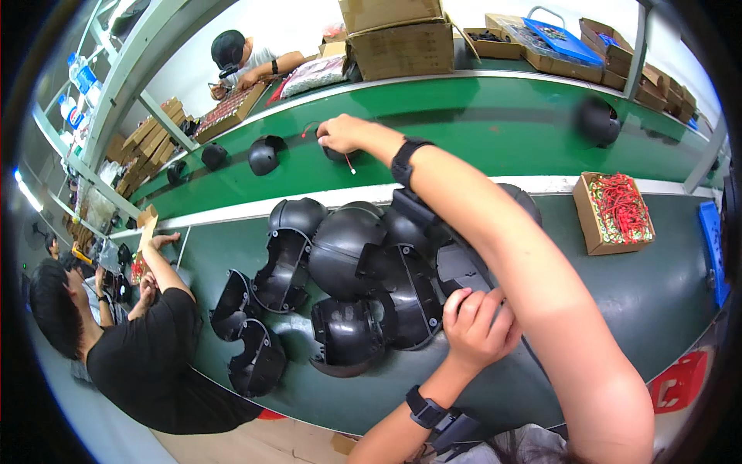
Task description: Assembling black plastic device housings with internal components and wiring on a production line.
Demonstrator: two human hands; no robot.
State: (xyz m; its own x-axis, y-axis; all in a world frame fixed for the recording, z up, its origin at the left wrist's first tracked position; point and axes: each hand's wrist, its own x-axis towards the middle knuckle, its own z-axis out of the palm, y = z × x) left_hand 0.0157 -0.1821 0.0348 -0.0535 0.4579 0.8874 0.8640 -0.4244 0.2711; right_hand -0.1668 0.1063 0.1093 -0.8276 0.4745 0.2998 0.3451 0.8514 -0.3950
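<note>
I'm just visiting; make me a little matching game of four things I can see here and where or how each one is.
Things:
1. right hand
2. left hand
3. small open box
4. large cardboard box

Places or states:
A. full of red wires
B. beyond the green belt
C. at a black shell on the belt
D. fingers curled, over the near table

Pairs: 1-C, 2-D, 3-A, 4-B

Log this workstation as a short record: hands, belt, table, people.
Left hand: curled beside black shells
Right hand: at a dark shell, exact grip unclear
Green belt: carries that shell and others
Table: black shells clustered; box of red wires to their right
People: co-worker at left; another across the belt
</note>
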